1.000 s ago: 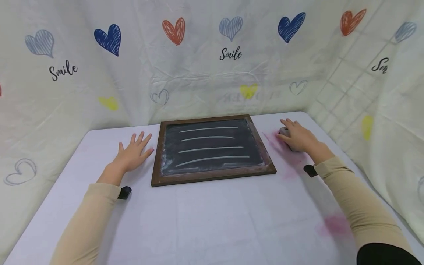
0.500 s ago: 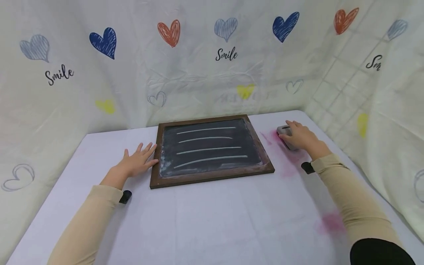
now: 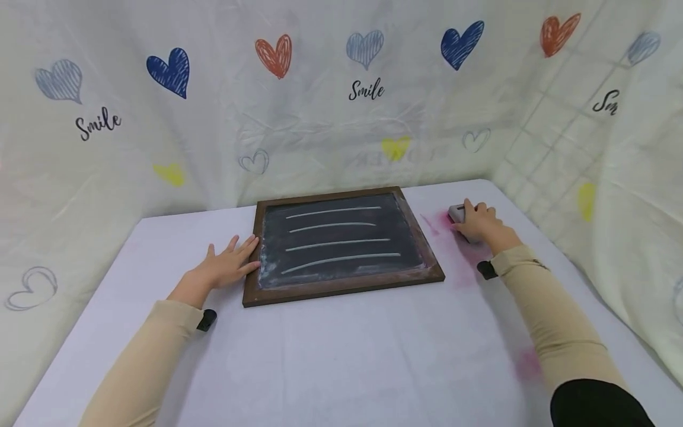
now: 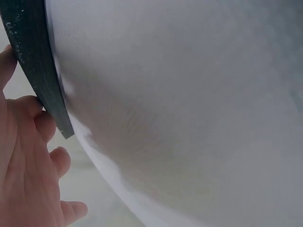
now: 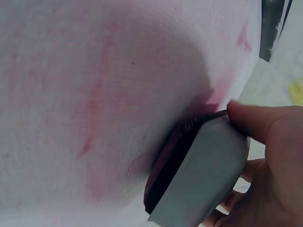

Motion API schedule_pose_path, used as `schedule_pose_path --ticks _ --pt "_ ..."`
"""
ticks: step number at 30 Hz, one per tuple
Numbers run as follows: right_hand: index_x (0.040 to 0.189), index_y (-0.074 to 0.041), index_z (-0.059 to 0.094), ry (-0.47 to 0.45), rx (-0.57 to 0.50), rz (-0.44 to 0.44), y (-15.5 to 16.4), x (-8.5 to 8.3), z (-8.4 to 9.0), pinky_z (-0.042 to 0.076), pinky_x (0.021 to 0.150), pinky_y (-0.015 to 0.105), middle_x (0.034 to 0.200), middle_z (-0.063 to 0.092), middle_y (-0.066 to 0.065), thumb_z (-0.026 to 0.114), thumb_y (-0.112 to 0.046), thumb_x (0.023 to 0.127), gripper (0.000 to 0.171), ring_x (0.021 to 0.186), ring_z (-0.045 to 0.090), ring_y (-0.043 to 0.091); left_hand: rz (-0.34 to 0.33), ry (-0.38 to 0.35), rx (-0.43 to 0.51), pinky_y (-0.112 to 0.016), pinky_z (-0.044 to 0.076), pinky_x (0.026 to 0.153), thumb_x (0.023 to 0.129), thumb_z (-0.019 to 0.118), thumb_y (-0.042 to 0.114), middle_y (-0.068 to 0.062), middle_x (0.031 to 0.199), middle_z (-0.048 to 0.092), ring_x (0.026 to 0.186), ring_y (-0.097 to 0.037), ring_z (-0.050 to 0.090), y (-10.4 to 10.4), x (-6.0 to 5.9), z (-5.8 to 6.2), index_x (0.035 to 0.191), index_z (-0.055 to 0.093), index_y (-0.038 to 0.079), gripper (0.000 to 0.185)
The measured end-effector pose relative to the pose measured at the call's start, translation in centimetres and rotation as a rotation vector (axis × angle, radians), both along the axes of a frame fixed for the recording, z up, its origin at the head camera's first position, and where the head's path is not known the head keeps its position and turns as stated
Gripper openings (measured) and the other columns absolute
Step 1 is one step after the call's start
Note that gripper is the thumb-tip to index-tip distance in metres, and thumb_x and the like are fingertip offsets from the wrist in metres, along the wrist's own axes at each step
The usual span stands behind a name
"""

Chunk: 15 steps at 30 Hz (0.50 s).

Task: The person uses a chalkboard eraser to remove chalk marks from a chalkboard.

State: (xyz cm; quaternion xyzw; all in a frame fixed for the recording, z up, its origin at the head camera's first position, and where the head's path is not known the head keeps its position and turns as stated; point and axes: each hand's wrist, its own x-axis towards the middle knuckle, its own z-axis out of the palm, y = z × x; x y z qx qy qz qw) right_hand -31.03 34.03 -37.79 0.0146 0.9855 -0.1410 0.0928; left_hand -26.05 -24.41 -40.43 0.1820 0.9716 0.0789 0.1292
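Observation:
A wood-framed chalkboard (image 3: 341, 243) with several white chalk lines lies flat in the middle of the white table (image 3: 341, 356). My left hand (image 3: 226, 268) rests flat beside it, fingertips touching the frame's left edge (image 4: 45, 80). To the right of the board, my right hand (image 3: 480, 224) grips a grey eraser (image 3: 456, 213) with a dark felt underside (image 5: 199, 175). The eraser sits on a pink chalk smear (image 3: 464, 252) on the cloth.
A white curtain with heart prints and the word Smile (image 3: 367, 90) closes in the table at the back and both sides. Another pink stain (image 3: 528, 362) marks the cloth near my right forearm. The near half of the table holds only my sleeves.
My left hand has slid right until its fingers touch the board's frame. My right hand has curled its fingers round the eraser.

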Motion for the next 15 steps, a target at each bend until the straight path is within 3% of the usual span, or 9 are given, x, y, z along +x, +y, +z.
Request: schedule_pose_path --ticks 6,15 --pt "0.157 0.011 0.002 -0.019 0.014 0.03 -0.5 0.1 0.3 0.028 0.099 0.076 0.142 0.016 0.05 0.043 -0.018 0.105 0.073 0.13 0.019 0.065 -0.002 -0.006 0.0 -0.079 -0.005 0.11 0.109 0.035 0.055 -0.014 0.171 0.007 0.155 -0.044 0.002 0.2 -0.1 -0.3 0.165 0.011 0.006 0.079" --pt "0.16 0.003 0.006 0.068 0.006 0.154 -0.3 0.8 0.6 0.027 0.096 0.075 0.146 0.017 0.045 0.043 -0.016 0.104 0.07 0.131 0.019 0.063 0.01 -0.01 -0.004 -0.078 -0.005 0.11 0.109 0.036 0.054 -0.014 0.171 0.006 0.155 -0.043 0.001 0.4 0.0 -0.1 0.165 0.01 0.005 0.079"
